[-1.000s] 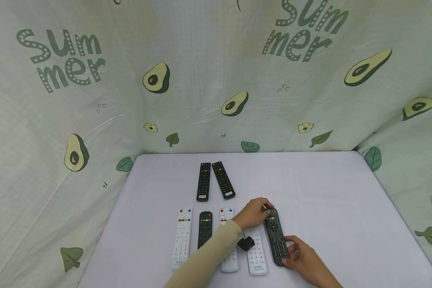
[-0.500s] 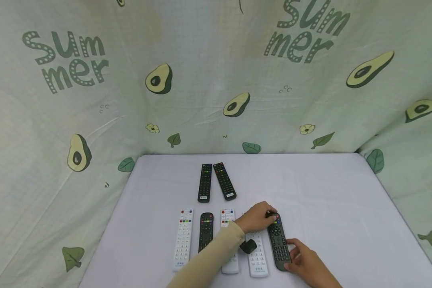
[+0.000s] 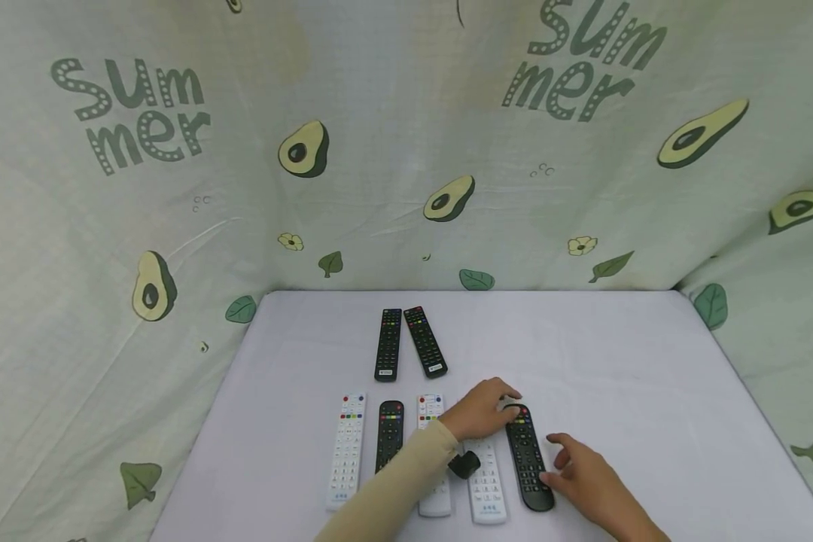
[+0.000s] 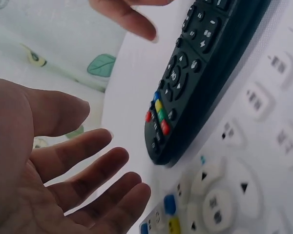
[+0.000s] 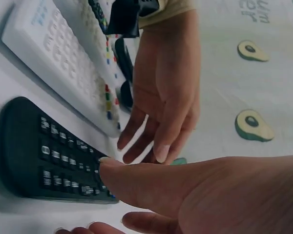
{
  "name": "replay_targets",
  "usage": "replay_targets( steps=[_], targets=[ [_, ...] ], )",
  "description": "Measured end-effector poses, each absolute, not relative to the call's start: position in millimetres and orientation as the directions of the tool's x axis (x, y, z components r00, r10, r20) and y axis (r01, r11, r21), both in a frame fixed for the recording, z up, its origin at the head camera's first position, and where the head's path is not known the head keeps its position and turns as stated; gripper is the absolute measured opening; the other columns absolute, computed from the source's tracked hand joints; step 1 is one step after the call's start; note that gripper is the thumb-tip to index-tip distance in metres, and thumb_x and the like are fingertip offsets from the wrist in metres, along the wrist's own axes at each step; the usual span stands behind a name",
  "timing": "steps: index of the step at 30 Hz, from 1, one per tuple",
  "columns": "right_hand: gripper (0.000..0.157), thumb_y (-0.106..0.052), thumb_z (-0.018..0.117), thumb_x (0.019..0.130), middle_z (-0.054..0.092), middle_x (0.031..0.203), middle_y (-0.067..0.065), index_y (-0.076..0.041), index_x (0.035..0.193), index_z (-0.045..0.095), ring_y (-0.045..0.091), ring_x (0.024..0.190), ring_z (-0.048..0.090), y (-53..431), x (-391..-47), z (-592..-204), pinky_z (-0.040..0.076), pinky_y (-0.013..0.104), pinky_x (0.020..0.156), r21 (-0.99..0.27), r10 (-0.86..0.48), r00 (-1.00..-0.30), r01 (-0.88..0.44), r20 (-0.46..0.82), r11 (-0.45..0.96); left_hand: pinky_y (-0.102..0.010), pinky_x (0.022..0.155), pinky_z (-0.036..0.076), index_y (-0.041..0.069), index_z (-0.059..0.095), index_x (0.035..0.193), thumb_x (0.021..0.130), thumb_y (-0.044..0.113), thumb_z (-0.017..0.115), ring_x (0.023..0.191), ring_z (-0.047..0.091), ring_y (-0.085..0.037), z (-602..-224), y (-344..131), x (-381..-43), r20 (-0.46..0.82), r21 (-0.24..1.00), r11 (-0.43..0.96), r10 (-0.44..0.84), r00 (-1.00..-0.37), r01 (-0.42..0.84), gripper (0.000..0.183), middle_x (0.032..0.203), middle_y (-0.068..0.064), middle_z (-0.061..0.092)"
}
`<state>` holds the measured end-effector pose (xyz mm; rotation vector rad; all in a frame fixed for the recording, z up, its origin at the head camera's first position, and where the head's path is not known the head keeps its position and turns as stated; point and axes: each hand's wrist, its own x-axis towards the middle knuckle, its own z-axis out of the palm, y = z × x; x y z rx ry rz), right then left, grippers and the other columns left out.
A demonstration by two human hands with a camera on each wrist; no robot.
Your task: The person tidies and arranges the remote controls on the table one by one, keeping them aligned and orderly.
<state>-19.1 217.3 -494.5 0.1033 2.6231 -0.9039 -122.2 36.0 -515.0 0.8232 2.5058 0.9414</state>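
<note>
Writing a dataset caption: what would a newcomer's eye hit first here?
Likely the left hand and right hand, near the far and near ends of the black remote rightmost in the front row. Next, that row's white remotes, left of it, and the two remotes farther back on the white tabletop. Behind, the pale cloth with its printed avocados.

Black remote partly hidden by the right hand in the right wrist view, sleeve cut off at head view's bottom edge, white remote cropped and its lettering blurred in left wrist view
</note>
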Motion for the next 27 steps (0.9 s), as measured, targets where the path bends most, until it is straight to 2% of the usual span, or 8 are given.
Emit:
replay_targets(
  steps=[8,14,20,27],
  targets=[
    [0.057,-0.019,0.075,0.076,0.058,0.09,0.007,0.001,0.124,0.051,0.017,0.077,0.061,213,-45,-478,0.051,0.036,0.059,-0.608,-0.075,-0.974,0.073,-0.214,0.791,-0.02,0.086,0.043,0.019,0.058,0.121,0.095,0.027,0.052,0.106,0.051,-0.008,-506,18,-128,-0.075,0.746,0.568,0.59,-0.804,0.347,0.028,0.115,0.008,0.054],
    [0.051,-0.015,0.072,0.079,0.059,0.095,0.009,0.0,0.123,0.052,0.019,0.08,0.061,204,-68,-471,0.051,0.035,0.062,-0.645,-0.157,-0.981,-0.044,-0.119,0.763,-0.021,0.086,0.044,0.018,0.057,0.122,0.096,0.027,0.051,0.107,0.052,-0.01,-502,1,-136,-0.073,0.767,0.568,0.539,-0.839,0.298,0.029,0.116,0.007,0.053],
    [0.048,-0.013,0.07,0.081,0.059,0.098,0.012,0.0,0.123,0.051,0.021,0.083,0.061,192,-93,-468,0.051,0.034,0.064,-0.673,-0.228,-0.97,-0.114,-0.084,0.731,-0.026,0.084,0.046,0.019,0.058,0.121,0.095,0.028,0.053,0.103,0.053,-0.012,-499,-16,-142,-0.095,0.793,0.571,0.461,-0.882,0.213,0.028,0.116,0.006,0.054],
    [0.046,-0.012,0.069,0.082,0.058,0.099,0.013,0.001,0.123,0.051,0.02,0.084,0.06,174,-118,-469,0.051,0.034,0.065,-0.71,-0.297,-0.952,-0.158,-0.075,0.686,-0.028,0.086,0.045,0.016,0.059,0.121,0.095,0.026,0.052,0.105,0.053,-0.015,-499,-35,-149,-0.068,0.788,0.581,0.412,-0.908,0.205,0.028,0.116,0.003,0.055]
  ],
)
